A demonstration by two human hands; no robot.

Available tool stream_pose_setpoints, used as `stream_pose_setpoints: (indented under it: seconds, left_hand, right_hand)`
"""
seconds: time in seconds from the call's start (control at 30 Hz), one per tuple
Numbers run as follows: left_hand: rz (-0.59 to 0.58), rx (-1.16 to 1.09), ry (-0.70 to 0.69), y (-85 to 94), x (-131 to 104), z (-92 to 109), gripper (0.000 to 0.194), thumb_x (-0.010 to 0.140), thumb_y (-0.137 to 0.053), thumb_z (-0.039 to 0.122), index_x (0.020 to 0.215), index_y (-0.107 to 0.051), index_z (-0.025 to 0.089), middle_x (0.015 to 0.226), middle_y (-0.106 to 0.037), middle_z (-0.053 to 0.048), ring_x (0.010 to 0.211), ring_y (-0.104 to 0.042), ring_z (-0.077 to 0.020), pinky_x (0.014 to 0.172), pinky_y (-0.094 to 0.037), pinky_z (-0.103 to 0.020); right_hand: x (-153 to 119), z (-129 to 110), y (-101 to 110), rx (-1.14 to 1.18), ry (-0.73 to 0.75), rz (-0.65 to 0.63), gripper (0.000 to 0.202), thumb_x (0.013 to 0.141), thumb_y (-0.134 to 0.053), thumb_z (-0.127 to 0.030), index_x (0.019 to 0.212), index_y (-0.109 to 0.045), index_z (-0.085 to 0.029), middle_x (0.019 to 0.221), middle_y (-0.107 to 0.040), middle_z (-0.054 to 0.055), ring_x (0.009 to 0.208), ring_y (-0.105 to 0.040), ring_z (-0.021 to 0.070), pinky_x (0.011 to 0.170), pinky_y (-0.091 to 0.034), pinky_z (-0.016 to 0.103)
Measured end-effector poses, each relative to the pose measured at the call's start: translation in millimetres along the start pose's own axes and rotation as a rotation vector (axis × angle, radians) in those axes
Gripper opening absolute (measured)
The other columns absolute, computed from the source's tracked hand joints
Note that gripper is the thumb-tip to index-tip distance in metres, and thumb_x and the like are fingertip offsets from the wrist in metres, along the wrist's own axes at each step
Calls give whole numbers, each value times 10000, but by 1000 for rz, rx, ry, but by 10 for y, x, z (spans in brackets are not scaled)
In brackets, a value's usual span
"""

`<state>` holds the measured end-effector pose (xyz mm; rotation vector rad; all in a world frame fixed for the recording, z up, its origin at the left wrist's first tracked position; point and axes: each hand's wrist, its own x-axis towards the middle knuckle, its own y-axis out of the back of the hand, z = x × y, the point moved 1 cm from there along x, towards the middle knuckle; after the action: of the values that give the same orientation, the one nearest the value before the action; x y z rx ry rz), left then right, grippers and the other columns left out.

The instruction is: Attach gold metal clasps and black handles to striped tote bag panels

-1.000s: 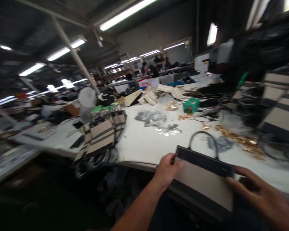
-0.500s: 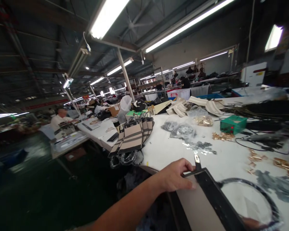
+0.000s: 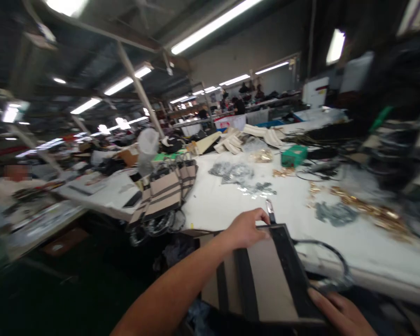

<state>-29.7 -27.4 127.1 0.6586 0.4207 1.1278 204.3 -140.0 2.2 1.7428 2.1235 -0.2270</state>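
Observation:
My left hand [image 3: 248, 228] pinches the upper edge of a beige-and-black striped bag panel [image 3: 269, 275], thumb on its face. My right hand [image 3: 339, 310] holds the panel's lower right edge, its thumb on the black border; part of that hand is cut off by the frame. A black tab with a shiny metal end [image 3: 270, 210] sticks up from the top edge beside my left fingers. From the right side loops a dark round handle [image 3: 336, 254], apparently in clear wrap. The panel is tilted at the front edge of the white table [image 3: 210, 205].
Similar striped panels with wrapped handles [image 3: 164, 191] lie piled at the table's left edge. Beyond my hands are grey pieces in plastic [image 3: 231, 172], a green box [image 3: 294, 156], gold metal pieces [image 3: 364, 207] and grey pieces [image 3: 336, 213]. A person [image 3: 7, 196] sits far left.
The view has swung right. The panel has come off the tabletop to its front edge, showing more of its striped face. My right hand has come into clearer view, holding the panel's edge.

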Motion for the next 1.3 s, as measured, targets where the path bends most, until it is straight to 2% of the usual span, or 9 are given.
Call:
stream_pose_setpoints:
  seconds: [0.13, 0.27, 0.4, 0.6, 0.83, 0.93, 1.03, 1.17, 1.3]
  left_hand:
    - [-104, -15, -56, -327, 595, -255, 273, 670, -689, 212, 939, -648, 207, 982, -705, -7, 930, -620, -202, 824, -478, -291]
    - [-220, -47, -57, -625, 962, -529, 271, 634, -707, 245, 893, -642, 197, 928, -706, -16, 935, -626, -225, 818, -492, -311]
    - [-237, -48, -13, -763, 978, -712, 294, 644, -699, 272, 926, -652, 202, 989, -729, -15, 920, -636, -216, 858, -491, -327]
    - [-176, 62, 31, -756, 1037, -798, 331, 706, -703, 281, 1032, -699, 224, 1029, -745, -11, 916, -654, -229, 872, -485, -346]
    - [186, 432, -172, -953, 565, -610, 162, 938, -579, 274, 982, -729, 232, 1165, -736, -63, 1119, -595, -292, 1000, -454, -476]
    - [166, 462, -251, -1072, 340, -633, 306, 1000, -494, 309, 1186, -721, 222, 1321, -697, -75, 1196, -584, -297, 1072, -439, -497]
    - [124, 505, -275, -1148, 216, -677, 442, 993, -510, 357, 1390, -620, 197, 1510, -561, -89, 1378, -488, -335, 1195, -340, -530]
    - [93, 535, -267, -1207, 173, -690, 527, 1017, -455, 365, 1502, -501, 164, 1589, -457, -114, 1508, -356, -324, 1264, -216, -551]
    - [67, 578, -254, -1230, 172, -685, 568, 1032, -411, 388, 1546, -432, 148, 1617, -408, -118, 1521, -337, -312, 1268, -211, -553]
  right_hand:
    - [66, 59, 83, 120, -26, 82, 574, 824, -579, -735, 737, -683, -177, 539, -585, 24, 428, -521, 142, 425, -427, 264]
    - [244, 191, 103, 214, -82, 141, 565, 831, -583, -706, 702, -598, -157, 500, -532, -20, 377, -450, 89, 375, -342, 206]
    - [291, 294, 13, 302, -137, 167, 541, 821, -602, -691, 695, -577, -165, 510, -526, -32, 366, -446, 88, 359, -336, 206]
    - [419, 201, 64, 365, -108, 219, 495, 817, -632, -648, 690, -574, -173, 542, -544, -25, 411, -444, 86, 398, -375, 209]
    - [477, 199, 60, 354, -148, 224, 508, 825, -589, -674, 669, -545, -193, 511, -515, -30, 398, -416, 91, 398, -352, 219]
    - [383, 128, 211, 106, -137, 118, 554, 895, -516, -672, 628, -550, -187, 480, -493, -25, 408, -443, 105, 421, -329, 230]
    - [249, -111, 455, -364, 26, 71, 493, 922, -582, -592, 679, -677, -174, 594, -640, 15, 571, -598, 152, 551, -412, 245]
    - [322, -585, 622, -770, 342, 292, 335, 970, -599, -457, 1179, -755, -247, 1078, -762, 55, 943, -706, 213, 838, -500, 286]
    - [711, -842, 501, -1131, 421, 221, 415, 1018, -516, -422, 1401, -608, -292, 1379, -616, 75, 1055, -686, 219, 812, -523, 295]
